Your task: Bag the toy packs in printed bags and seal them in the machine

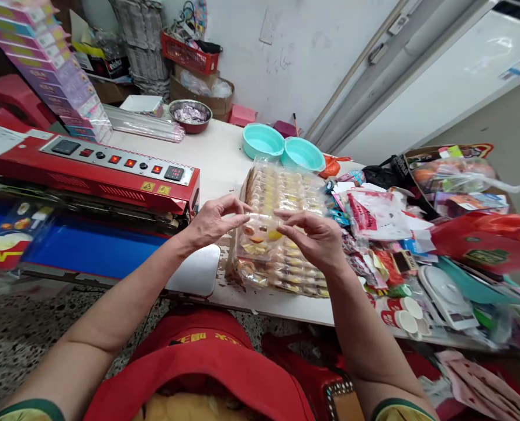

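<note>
My left hand (pixel 216 223) pinches the left upper corner of a clear plastic packet (pixel 256 235) with orange and yellow shapes showing in it. My right hand (pixel 313 235) has thumb and fingers closed at the packet's right upper corner, so it hangs between both hands. Right beneath it is a box (pixel 286 190) tightly filled with rows of similar clear packets with yellowish contents. The packet overlaps the box, and I cannot tell whether the two touch.
To the left stands a red sealing machine (pixel 123 169) with a blue belt (pixel 97 251) carrying a printed bag (pixel 14 240). Turquoise bowls (pixel 303 154), a metal bowl (pixel 190 115) and stacked boxes (pixel 62 76) stand behind. Wrappers (pixel 369 213) and a white scale (pixel 446 295) crowd the right side.
</note>
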Tool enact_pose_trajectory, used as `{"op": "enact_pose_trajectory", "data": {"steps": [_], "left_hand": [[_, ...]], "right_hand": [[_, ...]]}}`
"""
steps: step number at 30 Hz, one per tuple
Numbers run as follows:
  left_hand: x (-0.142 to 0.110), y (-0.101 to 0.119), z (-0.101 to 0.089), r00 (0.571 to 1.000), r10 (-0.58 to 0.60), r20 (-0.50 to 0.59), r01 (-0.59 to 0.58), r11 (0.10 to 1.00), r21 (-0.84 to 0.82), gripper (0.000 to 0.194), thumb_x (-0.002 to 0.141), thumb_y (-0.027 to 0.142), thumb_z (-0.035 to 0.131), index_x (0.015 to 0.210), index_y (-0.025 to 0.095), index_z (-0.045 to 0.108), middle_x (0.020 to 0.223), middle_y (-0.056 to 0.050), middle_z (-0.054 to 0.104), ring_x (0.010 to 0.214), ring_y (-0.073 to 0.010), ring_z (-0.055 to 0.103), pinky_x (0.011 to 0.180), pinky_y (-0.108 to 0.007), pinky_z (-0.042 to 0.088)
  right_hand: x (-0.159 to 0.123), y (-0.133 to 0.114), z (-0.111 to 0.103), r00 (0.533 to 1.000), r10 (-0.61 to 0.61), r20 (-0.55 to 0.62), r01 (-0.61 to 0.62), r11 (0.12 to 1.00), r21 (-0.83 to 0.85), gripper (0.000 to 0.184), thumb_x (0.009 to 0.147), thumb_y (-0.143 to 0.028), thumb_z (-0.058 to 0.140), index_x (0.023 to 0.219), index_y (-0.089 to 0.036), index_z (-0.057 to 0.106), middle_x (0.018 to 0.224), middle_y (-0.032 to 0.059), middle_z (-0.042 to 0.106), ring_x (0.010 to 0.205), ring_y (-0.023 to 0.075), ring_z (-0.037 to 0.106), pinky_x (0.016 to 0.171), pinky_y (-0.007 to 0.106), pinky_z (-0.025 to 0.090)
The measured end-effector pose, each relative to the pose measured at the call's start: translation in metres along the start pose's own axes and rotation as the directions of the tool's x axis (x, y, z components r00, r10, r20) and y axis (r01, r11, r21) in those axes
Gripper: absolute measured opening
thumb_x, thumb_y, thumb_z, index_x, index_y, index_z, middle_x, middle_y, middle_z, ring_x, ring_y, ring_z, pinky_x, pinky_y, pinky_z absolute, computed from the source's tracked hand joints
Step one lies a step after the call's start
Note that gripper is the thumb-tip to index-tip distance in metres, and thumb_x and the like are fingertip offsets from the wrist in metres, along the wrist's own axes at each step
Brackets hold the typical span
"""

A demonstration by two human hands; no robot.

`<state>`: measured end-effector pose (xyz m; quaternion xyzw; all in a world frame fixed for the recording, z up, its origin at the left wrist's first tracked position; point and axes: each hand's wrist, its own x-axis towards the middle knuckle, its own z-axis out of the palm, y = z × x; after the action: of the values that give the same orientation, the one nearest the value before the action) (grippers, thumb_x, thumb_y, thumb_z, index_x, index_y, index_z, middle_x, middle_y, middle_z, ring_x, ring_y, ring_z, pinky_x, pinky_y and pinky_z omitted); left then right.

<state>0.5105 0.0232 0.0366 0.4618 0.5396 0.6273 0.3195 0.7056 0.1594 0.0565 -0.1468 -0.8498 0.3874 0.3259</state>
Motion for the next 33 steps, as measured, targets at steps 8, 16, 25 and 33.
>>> {"op": "enact_pose_trajectory", "data": {"steps": [8,16,25,33], "left_hand": [[-0.035,-0.022,-0.036,0.887,-0.362,-0.287,0.251,0.899,-0.359,0.037,0.069,0.035,0.077,0.096,0.013,0.066,0.087,-0.007,0.071,0.071,-0.0154,0.065,0.065,-0.026,0.05],[-0.099,-0.064,-0.063,0.802,-0.589,-0.097,0.456,0.71,-0.537,0.064,0.06,0.019,0.079,0.12,0.019,0.056,0.113,-0.011,0.068,0.093,-0.0238,0.068,0.077,-0.031,0.05],[-0.119,-0.083,-0.078,0.752,-0.658,-0.034,0.535,0.639,-0.553,0.071,0.057,0.008,0.07,0.125,0.017,0.055,0.113,-0.013,0.069,0.097,-0.0255,0.068,0.078,-0.03,0.051],[-0.123,-0.086,-0.08,0.797,-0.602,0.057,0.515,0.627,-0.585,0.074,0.057,0.004,0.068,0.128,0.017,0.054,0.123,-0.016,0.065,0.111,-0.0271,0.062,0.087,-0.031,0.049]], "right_hand": [[0.029,0.01,0.088,0.947,0.308,-0.089,-0.248,0.88,0.406,0.022,0.066,-0.037,0.082,0.074,-0.018,0.074,0.075,0.0042,0.074,0.067,0.0169,0.067,0.064,0.029,0.055],[0.016,0.047,0.151,0.835,0.549,-0.02,-0.442,0.694,0.568,0.03,0.058,-0.039,0.086,0.071,-0.016,0.071,0.067,0.0019,0.07,0.06,0.0136,0.063,0.06,0.027,0.053],[-0.003,0.057,0.178,0.759,0.651,-0.029,-0.508,0.619,0.599,0.035,0.054,-0.043,0.086,0.069,-0.016,0.069,0.067,0.0014,0.068,0.06,0.0142,0.061,0.06,0.029,0.054],[-0.01,0.061,0.169,0.741,0.671,-0.034,-0.49,0.574,0.656,0.031,0.054,-0.038,0.088,0.068,-0.017,0.069,0.065,-0.001,0.067,0.059,0.0115,0.06,0.06,0.026,0.052]]}}
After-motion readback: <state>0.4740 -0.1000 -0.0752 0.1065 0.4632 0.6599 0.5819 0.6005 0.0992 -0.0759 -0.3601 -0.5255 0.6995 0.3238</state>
